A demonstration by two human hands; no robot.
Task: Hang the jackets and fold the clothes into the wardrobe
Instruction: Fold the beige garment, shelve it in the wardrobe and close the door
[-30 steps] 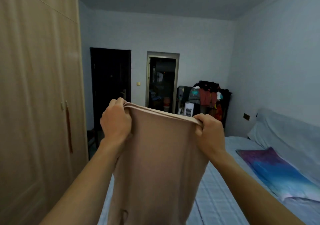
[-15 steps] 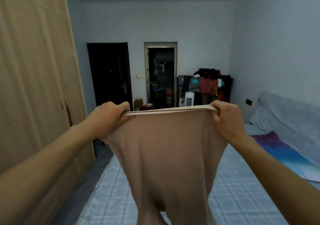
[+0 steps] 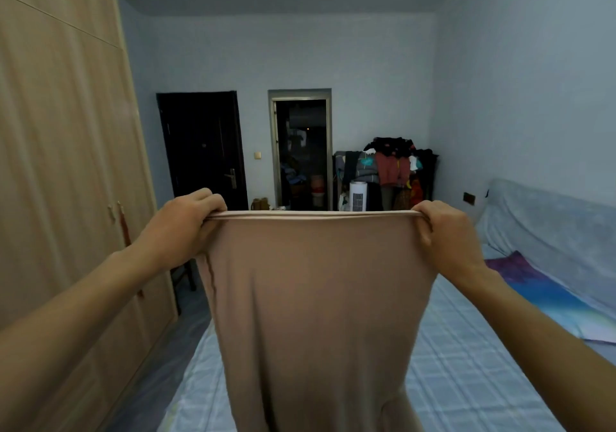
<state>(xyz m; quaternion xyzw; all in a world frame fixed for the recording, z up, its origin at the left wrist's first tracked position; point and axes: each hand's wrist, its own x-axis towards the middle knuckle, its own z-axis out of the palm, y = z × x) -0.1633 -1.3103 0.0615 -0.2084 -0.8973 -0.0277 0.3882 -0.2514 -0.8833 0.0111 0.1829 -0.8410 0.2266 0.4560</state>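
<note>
A: Biggest first?

B: Pale-wood wardrobe (image 3: 60,165), off to the left of the left grip (image 3: 186,225), doors closed. Then a bed (image 3: 466,365) in a blue checked sheet, below and beyond both grips.

A: And the task's piece?

B: Beige garment (image 3: 316,298), strung between the two grips, top band taut and level, hanging straight down in front of the bed. Lower end out of frame.

A: Further back?

B: Closed dark door (image 3: 203,145) beyond the left grip. Open doorway (image 3: 301,151) just right of it, above the stretched band. Heap of clothes on a rack (image 3: 390,165) against the far wall, above and beyond the right grip (image 3: 446,235). Colourful pillow (image 3: 546,295) right of the right grip, on the bed. White tower appliance (image 3: 358,195) just above the band, beside the rack; cannot tell what kind.

A: The grips themselves?

B: Left grip curled tight round the band's left end, knuckles up. Right grip clamped likewise on the right end, fingers folded over the edge. Well apart, at about the same height.
</note>
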